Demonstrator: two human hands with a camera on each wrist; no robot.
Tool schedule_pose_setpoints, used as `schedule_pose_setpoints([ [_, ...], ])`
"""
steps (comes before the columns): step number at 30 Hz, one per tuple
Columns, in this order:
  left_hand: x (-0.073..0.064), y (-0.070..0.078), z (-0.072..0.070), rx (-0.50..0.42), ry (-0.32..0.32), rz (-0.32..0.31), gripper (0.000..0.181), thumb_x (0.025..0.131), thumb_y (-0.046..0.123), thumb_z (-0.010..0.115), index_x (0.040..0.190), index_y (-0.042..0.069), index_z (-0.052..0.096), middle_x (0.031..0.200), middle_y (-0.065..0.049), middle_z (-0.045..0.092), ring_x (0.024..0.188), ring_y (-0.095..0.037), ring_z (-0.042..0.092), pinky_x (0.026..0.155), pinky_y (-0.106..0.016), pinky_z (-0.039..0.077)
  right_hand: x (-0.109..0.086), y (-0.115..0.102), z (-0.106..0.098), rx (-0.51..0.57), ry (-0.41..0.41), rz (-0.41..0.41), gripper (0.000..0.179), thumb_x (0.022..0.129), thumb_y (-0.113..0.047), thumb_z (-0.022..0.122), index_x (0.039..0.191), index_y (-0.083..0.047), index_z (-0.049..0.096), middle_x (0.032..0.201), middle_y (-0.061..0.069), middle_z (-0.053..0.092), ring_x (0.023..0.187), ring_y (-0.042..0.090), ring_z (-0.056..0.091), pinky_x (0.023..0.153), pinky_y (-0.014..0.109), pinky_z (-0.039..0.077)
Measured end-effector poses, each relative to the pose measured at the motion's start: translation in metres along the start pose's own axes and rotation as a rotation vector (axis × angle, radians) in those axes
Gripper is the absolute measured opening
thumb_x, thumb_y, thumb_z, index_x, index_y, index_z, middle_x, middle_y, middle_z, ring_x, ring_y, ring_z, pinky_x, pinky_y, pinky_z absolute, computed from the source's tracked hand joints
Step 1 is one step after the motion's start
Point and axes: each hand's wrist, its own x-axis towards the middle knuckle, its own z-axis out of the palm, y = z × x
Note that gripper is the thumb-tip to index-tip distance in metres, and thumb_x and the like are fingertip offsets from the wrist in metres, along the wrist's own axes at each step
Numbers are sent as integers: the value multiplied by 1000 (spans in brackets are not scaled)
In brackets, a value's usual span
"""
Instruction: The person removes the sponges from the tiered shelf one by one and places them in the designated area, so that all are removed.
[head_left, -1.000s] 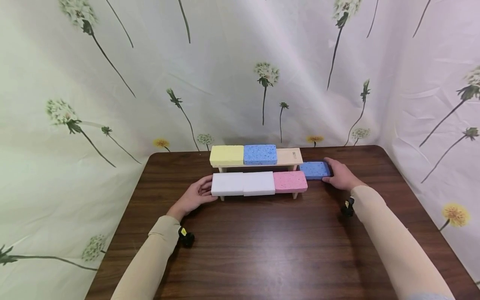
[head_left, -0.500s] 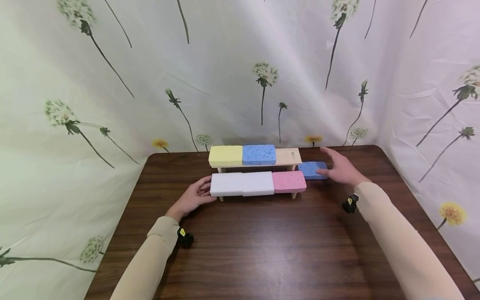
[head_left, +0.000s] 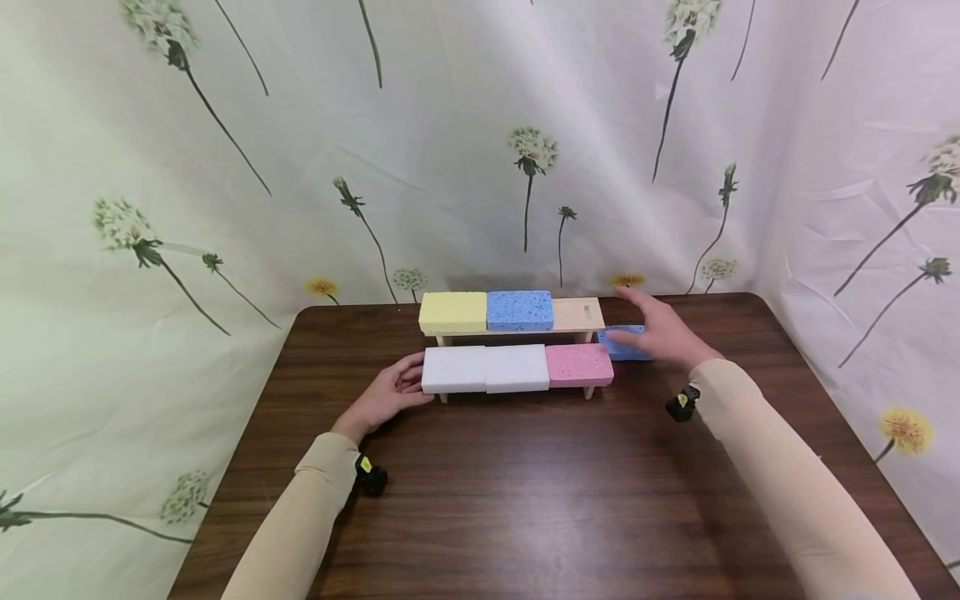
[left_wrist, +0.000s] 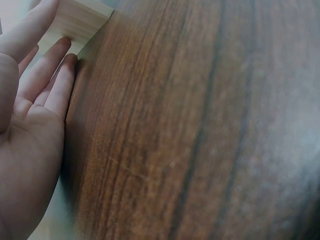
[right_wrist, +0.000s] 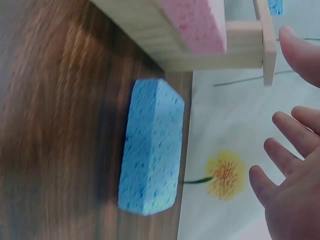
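Fingers of the right hand spread wide, thumb well apart, raised clear of the loose blue sponge, which lies on the counter below them, near the stands' right ends. Left of these fingers: exposed wooden end of rear stand, then mounted blue sponge, then yellow sponge. Nearer and left: pink sponge on right end of front stand. Fingers of the left hand loosely extended, part-wide, at front stand's left end beside first white block; contact unclear. Second white block sits farther right of them, before the pink. Counter's far edge runs beyond both hands' fingers; right edge well right. Narrow gap between stands; broad counter stretch between forearms, nearer than fingers.
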Motion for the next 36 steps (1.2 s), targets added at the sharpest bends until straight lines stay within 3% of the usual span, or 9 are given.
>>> schedule_pose_setpoints([
  [7,0,-1,0,-5,1,-8,85,91,-8,77,162,-2,30,155,-32,48,136,-29,58,103,-26,54,7,-20,6,2,11,-12,90,93,-36,83,163,-7,35,167,17,37,153,40,33,122,63,31],
  [14,-2,1,0,16,-2,-14,86,91,-3,79,162,-1,31,155,-30,48,142,-41,49,104,-24,52,16,-31,12,-15,11,-91,89,92,-35,83,162,-5,37,164,17,41,151,39,37,121,61,34],
  [21,-3,3,1,16,-5,-13,85,92,-3,79,162,-1,31,156,-30,47,144,-43,47,105,-25,51,25,-42,17,-23,0,-152,89,92,-37,83,162,-5,37,164,17,42,152,37,37,123,57,32],
  [36,-4,4,1,43,-4,-16,85,93,0,78,163,1,30,157,-30,47,145,-42,47,106,-25,50,38,-60,33,-54,-37,-171,92,92,-39,82,163,-5,35,165,18,40,152,40,35,123,59,31],
])
